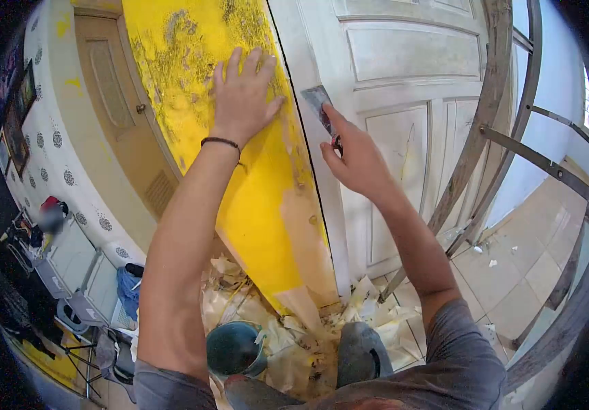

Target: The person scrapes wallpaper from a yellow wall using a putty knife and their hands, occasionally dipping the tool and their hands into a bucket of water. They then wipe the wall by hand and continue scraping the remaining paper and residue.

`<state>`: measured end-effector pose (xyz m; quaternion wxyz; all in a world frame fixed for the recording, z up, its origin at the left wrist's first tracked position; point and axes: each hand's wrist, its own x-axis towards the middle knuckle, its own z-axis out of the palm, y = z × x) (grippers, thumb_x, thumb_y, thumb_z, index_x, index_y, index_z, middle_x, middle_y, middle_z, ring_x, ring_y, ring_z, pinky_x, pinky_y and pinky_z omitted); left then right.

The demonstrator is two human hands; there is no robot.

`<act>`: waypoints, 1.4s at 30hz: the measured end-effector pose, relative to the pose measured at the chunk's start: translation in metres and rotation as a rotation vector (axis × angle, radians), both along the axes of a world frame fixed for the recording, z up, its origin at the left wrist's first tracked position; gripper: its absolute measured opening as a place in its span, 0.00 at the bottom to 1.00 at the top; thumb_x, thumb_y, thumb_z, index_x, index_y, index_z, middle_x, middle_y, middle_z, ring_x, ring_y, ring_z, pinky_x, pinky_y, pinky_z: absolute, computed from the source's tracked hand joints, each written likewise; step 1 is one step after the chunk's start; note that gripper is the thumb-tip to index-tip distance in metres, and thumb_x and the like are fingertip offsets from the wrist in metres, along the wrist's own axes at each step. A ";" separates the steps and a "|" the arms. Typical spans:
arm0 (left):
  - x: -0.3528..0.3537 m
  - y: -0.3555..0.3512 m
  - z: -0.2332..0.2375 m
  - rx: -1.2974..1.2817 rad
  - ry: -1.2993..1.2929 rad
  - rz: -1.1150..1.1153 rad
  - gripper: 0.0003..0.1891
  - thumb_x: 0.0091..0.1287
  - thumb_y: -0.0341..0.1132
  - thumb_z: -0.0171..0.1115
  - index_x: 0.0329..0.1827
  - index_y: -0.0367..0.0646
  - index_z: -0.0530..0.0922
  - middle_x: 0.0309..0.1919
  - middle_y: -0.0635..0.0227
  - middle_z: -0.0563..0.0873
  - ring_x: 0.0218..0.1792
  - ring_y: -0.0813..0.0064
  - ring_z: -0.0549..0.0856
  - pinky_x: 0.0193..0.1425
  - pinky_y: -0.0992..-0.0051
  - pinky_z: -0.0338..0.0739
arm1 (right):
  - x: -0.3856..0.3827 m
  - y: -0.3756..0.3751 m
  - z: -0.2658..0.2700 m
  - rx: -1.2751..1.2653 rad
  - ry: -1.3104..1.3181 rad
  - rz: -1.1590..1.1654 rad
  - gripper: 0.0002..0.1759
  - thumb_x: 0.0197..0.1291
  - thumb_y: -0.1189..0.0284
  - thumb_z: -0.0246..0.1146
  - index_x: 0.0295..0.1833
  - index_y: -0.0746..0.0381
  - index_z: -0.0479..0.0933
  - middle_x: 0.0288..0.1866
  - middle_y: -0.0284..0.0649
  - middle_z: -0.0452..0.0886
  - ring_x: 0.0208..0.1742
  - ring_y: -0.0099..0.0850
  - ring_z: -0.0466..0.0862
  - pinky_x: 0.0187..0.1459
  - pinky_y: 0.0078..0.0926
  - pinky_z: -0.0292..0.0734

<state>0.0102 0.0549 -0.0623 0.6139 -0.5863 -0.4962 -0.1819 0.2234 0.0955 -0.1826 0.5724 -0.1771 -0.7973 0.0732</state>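
Note:
My left hand [246,96] lies flat with spread fingers on the upper part of a yellow wall [239,198], whose paint is blotched dark and rough near the top. In my right hand [359,160] is a putty knife [316,106], its broad metal blade pointing up and left. The blade is over the white door frame, just right of the dark gap beside the yellow wall; whether it touches cannot be told. Lower down, the wall shows a beige peeled patch [301,239], and a strip hangs near the floor.
A green bucket [236,348] stands by my legs among peeled scraps on the floor. White panelled door [410,61] at right, beside wooden ladder-like framing [479,130]. Grey drawers [89,287] stand at left, near a beige door [113,75].

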 end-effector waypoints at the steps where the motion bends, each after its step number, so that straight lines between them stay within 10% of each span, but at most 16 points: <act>1: 0.004 0.004 0.008 -0.017 0.006 -0.083 0.37 0.59 0.52 0.72 0.71 0.51 0.73 0.71 0.63 0.71 0.74 0.52 0.66 0.75 0.42 0.56 | -0.004 0.006 -0.006 -0.051 0.008 -0.021 0.37 0.65 0.69 0.60 0.79 0.60 0.60 0.47 0.52 0.81 0.46 0.50 0.82 0.48 0.47 0.79; 7: 0.025 0.014 0.026 -0.065 0.119 -0.179 0.08 0.58 0.39 0.74 0.38 0.51 0.84 0.45 0.75 0.83 0.57 0.68 0.80 0.72 0.52 0.63 | -0.057 0.057 -0.054 -0.018 0.292 -0.126 0.44 0.62 0.72 0.65 0.82 0.60 0.54 0.57 0.49 0.79 0.41 0.44 0.82 0.45 0.39 0.80; 16: 0.022 0.022 0.041 -0.111 0.208 -0.182 0.04 0.61 0.33 0.70 0.37 0.46 0.85 0.41 0.70 0.85 0.49 0.63 0.83 0.50 0.63 0.82 | -0.074 0.058 -0.063 -0.064 0.282 -0.255 0.46 0.63 0.69 0.62 0.84 0.54 0.48 0.50 0.51 0.76 0.39 0.51 0.84 0.37 0.52 0.82; 35: 0.045 0.015 0.039 -0.151 0.532 0.290 0.04 0.61 0.32 0.61 0.38 0.47 0.79 0.40 0.69 0.80 0.49 0.68 0.80 0.57 0.69 0.74 | -0.072 0.053 -0.060 -0.068 0.197 -0.298 0.47 0.62 0.69 0.63 0.83 0.58 0.48 0.50 0.50 0.75 0.39 0.51 0.82 0.35 0.50 0.81; 42: 0.027 0.020 0.080 -0.076 0.508 0.135 0.03 0.65 0.33 0.59 0.37 0.45 0.78 0.37 0.66 0.80 0.46 0.65 0.82 0.55 0.66 0.75 | -0.073 0.055 -0.062 -0.009 0.241 -0.311 0.46 0.62 0.69 0.63 0.84 0.53 0.49 0.49 0.50 0.75 0.36 0.51 0.84 0.33 0.50 0.82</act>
